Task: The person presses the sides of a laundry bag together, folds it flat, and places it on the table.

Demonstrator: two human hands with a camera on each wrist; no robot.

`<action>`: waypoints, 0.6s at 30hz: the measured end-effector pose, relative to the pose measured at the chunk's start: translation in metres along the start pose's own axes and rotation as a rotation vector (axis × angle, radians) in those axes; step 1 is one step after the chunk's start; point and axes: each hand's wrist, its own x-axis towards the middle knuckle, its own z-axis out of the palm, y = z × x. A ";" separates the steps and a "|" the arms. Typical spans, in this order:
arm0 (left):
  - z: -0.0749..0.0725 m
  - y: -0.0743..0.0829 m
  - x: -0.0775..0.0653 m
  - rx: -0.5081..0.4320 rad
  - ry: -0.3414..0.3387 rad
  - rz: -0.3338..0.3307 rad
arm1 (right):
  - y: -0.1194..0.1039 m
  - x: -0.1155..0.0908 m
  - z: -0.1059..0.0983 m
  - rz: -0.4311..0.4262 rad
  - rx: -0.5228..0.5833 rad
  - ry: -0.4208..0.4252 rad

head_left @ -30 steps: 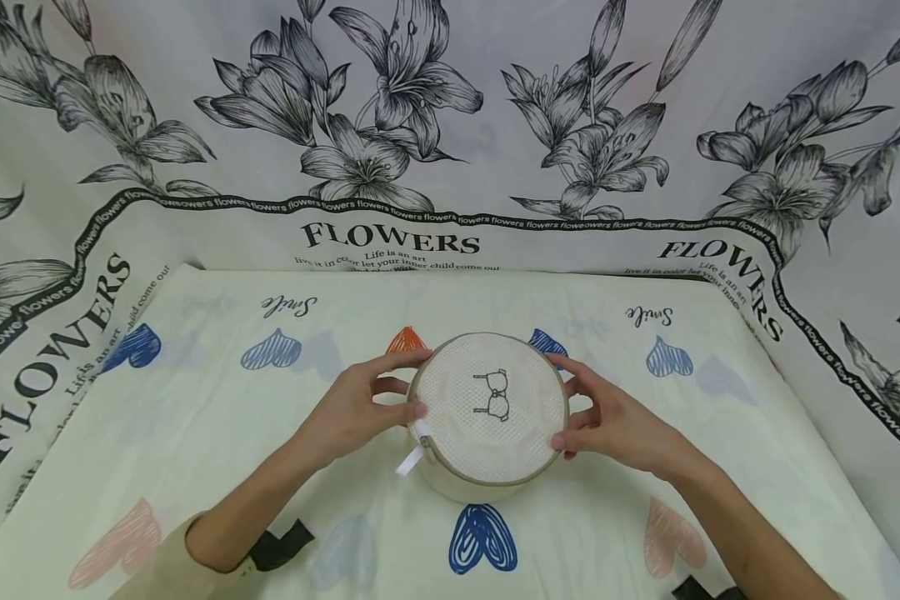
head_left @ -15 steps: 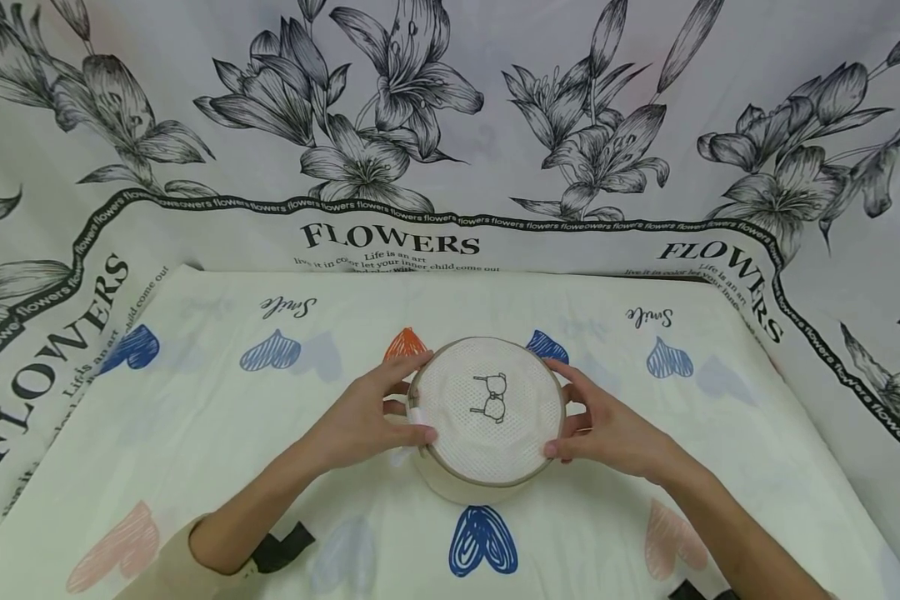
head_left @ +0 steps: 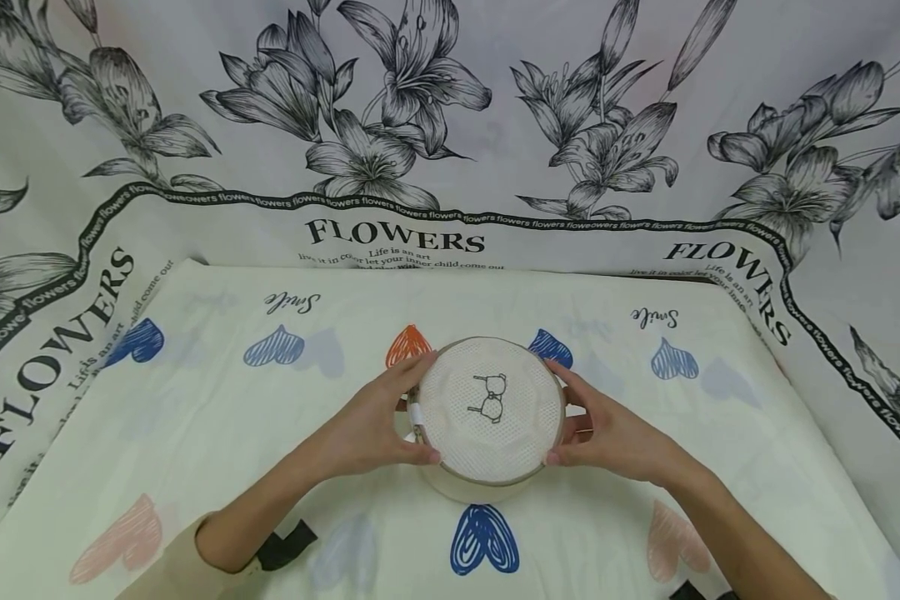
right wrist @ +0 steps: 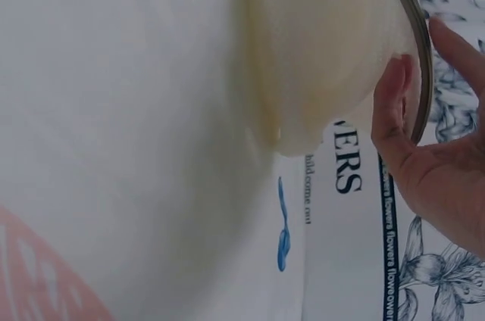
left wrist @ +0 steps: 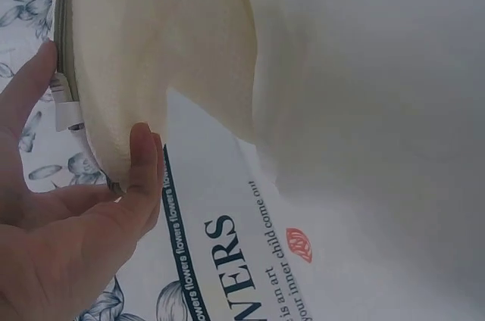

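Between both hands is a round white mesh laundry bag (head_left: 457,450) with a small bra drawing (head_left: 491,398) on its top and a zipper along the rim. On the left side, my left hand (head_left: 375,425) grips the rim between thumb and fingers, beside a white tag (left wrist: 68,114). My right hand (head_left: 611,429) holds the opposite edge, its thumb near the front. Cream mesh sides (left wrist: 193,33) hang below the rim in the left wrist view, partly folded. Fingers (right wrist: 392,94) press against the mesh from below in the right wrist view.
A white cloth (head_left: 270,467) printed with hearts covers the table. Behind and beside it hangs a flower-printed curtain (head_left: 495,167). Dark straps (head_left: 287,546) show near the wrists at the bottom.
My left hand has shifted its grip along the rim, with the thumb now closer to the front. The white tag beside the thumb has turned. The right hand has barely moved.
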 end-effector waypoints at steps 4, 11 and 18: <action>0.002 -0.002 0.000 0.001 0.042 0.010 | 0.003 -0.001 -0.001 -0.019 -0.011 0.006; 0.004 -0.005 -0.001 -0.020 0.057 0.086 | 0.009 0.000 0.002 -0.025 -0.126 0.036; 0.006 -0.008 -0.001 0.009 0.028 0.099 | 0.014 0.002 0.007 -0.039 -0.331 0.086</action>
